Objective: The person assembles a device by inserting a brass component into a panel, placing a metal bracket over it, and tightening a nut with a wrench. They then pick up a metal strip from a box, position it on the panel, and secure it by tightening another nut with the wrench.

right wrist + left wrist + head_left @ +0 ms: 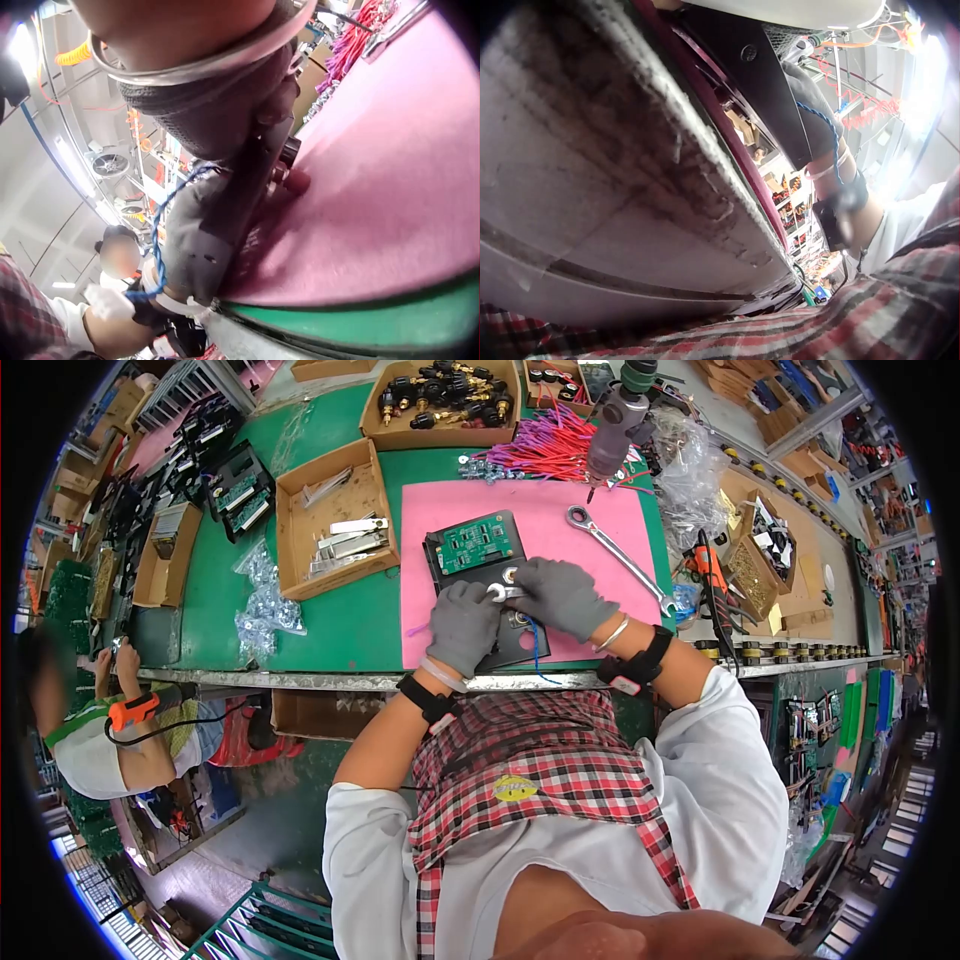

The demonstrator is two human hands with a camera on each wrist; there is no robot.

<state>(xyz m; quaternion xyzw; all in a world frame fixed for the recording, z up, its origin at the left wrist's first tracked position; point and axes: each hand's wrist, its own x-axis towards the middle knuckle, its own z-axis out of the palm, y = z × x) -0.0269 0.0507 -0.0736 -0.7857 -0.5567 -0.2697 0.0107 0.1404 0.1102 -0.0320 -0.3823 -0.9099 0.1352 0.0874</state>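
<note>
Both gloved hands sit on a black plate (473,572) that lies on a pink mat (590,520) near the front edge of the green bench (350,622). A green board (476,543) is fixed to the far half of the plate. The right hand (560,597) lies over the plate's right side with its fingers closed round the shaft of a small wrench (503,592), whose open head sticks out to the left between the two hands. The left hand (462,625) rests knuckles up on the near part of the plate, its fingers bent down beside the wrench head; I cannot tell whether they grip anything, since the glove hides what is beneath. A blue wire (536,648) runs from under the hands over the plate's near edge. A larger spanner (615,555) lies slanted on the mat to the right, apart from the plate. A powered screwdriver (612,425) hangs tip down over the mat's far edge, with a bundle of red wires (545,450) behind it. Left of the mat stands a cardboard box (335,525) of metal brackets, with bags of screws (265,605) just in front of it. A second box (445,405) at the back holds black and gold connectors.
</note>
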